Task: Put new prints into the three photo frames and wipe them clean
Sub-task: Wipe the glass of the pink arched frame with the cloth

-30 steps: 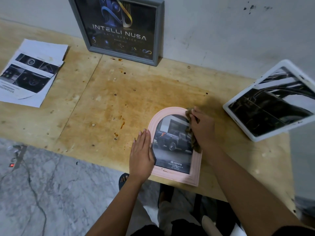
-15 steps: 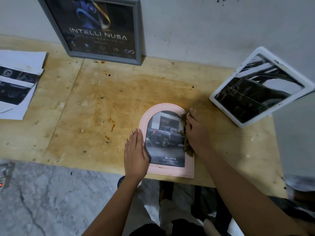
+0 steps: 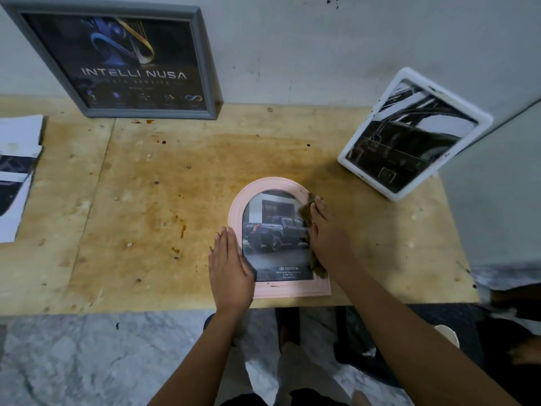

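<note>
— Two-handed on the pink arched frame (image 3: 270,183), flat near the plywood table (image 3: 140,200) front edge?
— Yes. Pressing left rim with left hand (image 3: 229,268), fingers straight; holding brown cloth (image 3: 305,213) on right rim under right hand (image 3: 328,238), seemingly clutched.

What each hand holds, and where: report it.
The right hand grips the brown cloth, bunched under its palm, on the right side of the pink frame. The left hand grips nothing; it lies flat on the frame's left edge.
</note>
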